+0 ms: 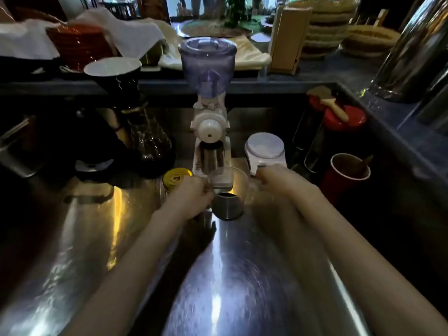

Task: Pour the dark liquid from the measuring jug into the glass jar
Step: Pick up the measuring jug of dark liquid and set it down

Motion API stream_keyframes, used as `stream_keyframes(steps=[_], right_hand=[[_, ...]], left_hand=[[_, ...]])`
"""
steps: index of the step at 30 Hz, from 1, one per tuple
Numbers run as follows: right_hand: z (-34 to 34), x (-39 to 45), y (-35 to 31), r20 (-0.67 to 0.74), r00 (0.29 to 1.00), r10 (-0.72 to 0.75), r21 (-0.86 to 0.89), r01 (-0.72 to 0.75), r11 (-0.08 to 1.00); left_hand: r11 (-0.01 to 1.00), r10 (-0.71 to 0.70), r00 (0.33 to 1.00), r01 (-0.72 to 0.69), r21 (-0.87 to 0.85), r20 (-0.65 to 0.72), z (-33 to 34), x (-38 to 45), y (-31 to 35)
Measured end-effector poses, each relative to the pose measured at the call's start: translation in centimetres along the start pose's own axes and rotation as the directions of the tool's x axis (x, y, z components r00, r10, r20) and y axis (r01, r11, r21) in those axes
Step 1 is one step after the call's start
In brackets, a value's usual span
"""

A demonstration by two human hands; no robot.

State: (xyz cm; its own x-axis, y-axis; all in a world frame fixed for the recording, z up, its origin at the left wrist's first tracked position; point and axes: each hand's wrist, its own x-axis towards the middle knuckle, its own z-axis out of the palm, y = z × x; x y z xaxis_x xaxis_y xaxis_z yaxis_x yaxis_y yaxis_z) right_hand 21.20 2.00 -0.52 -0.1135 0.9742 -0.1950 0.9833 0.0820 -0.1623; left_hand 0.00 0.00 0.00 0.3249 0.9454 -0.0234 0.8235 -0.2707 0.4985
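Left hand (191, 195) closed around a clear measuring jug (229, 181), held above a small metal cup (228, 206). Right hand (278, 180) at 3 o'clock of the jug, blurred; grip impossible to tell. Jug upright, long axis vertical, mouth up. Judged barely begun: no pouring seen. Yellow-lidded glass jar (177, 178) at 9 o'clock, shut, on the steel surface (230, 275).
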Motion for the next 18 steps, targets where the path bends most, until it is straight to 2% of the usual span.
stream_keyframes(steps=[2, 4, 7, 10, 14, 18], right_hand=[[1.2, 0.1, 0.1, 0.006, 1.0, 0.007, 0.021, -0.007, 1.0], [3.0, 0.1, 0.3, -0.076, 0.997, -0.014, 0.061, 0.019, 0.998], [4.9, 0.5, 0.6, -0.175, 0.983, -0.05, 0.101, 0.069, 0.992], [5.5, 0.0, 0.3, -0.19, 0.982, 0.008, 0.296, 0.049, 0.954], [6.1, -1.3, 0.3, -0.254, 0.966, 0.056, 0.437, 0.062, 0.897], [5.6, -2.9, 0.0, -0.32, 0.941, 0.11, 0.533, 0.083, 0.842]], left_hand=[[0.998, -0.004, 0.995, -0.003, -0.064, -0.095, 1.1, 0.0, -0.3], [0.991, -0.08, 0.988, 0.064, -0.12, -0.131, 2.3, -0.4, -0.3], [0.964, -0.163, 0.98, 0.133, -0.232, -0.115, 3.9, -0.3, -0.8], [0.925, -0.217, 0.973, 0.179, -0.335, -0.079, 4.8, -0.3, -0.8], [0.87, -0.224, 0.973, 0.177, -0.46, -0.05, 5.2, -0.9, -0.3], [0.865, -0.204, 0.977, 0.148, -0.48, -0.066, 4.8, -2.0, 0.2]])
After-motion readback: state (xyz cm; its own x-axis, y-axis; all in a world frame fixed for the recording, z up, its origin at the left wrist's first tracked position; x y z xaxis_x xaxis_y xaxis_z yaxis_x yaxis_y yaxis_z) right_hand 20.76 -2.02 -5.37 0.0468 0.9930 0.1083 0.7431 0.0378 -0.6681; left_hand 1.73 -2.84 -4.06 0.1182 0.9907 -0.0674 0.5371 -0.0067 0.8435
